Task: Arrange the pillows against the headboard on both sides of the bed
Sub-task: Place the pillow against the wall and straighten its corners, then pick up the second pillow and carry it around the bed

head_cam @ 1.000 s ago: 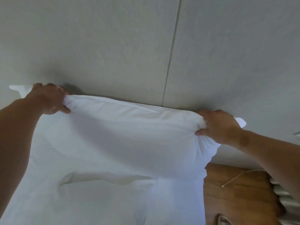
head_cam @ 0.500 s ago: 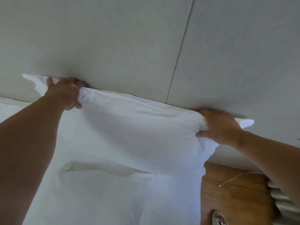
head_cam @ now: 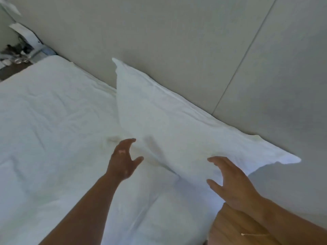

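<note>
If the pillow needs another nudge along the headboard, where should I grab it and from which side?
Take the pillow by its two pointed top corners, one hand each, reaching in from the front over the bed. It leans with its back against the headboard, so the rear is closed off, while both corners stick out free. The left hand and right hand are open in front of it.

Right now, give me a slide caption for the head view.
Both hands, left and right, open above a white pillow propped against the headboard.
</note>
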Motion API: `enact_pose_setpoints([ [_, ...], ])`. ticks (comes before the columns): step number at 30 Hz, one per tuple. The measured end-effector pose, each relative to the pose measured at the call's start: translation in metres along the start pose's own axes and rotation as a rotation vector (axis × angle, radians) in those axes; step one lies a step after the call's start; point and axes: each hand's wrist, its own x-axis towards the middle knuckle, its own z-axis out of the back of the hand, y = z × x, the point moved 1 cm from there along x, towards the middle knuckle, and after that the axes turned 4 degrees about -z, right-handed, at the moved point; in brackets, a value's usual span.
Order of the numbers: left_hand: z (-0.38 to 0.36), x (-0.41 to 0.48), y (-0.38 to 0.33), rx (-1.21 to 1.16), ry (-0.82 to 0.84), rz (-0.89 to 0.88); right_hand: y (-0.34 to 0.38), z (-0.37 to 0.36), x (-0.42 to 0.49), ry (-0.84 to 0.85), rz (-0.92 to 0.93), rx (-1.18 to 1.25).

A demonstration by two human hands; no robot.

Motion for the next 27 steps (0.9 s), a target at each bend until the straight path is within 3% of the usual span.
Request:
enact_pose_setpoints([
  [5, -0.048, -0.163, -0.007, -0.305, 0.020, 0.504, -0.010, -0.039, -0.016, 0.277, -0.014, 0.059],
  [11, -0.084, -0.303, -0.041, -0.543, -0.052, 0.866, -0.017, -0.067, -0.032, 0.532, 0.063, -0.003],
  [20, -0.084, -0.390, -0.055, -0.726, -0.276, 1.176, 0.023, -0.091, -0.030, 0.677, 0.146, -0.076],
  [27, -0.055, -0.411, 0.000, -0.817, -0.469, 1.324, 0.105, -0.129, -0.028, 0.685, 0.205, -0.070],
])
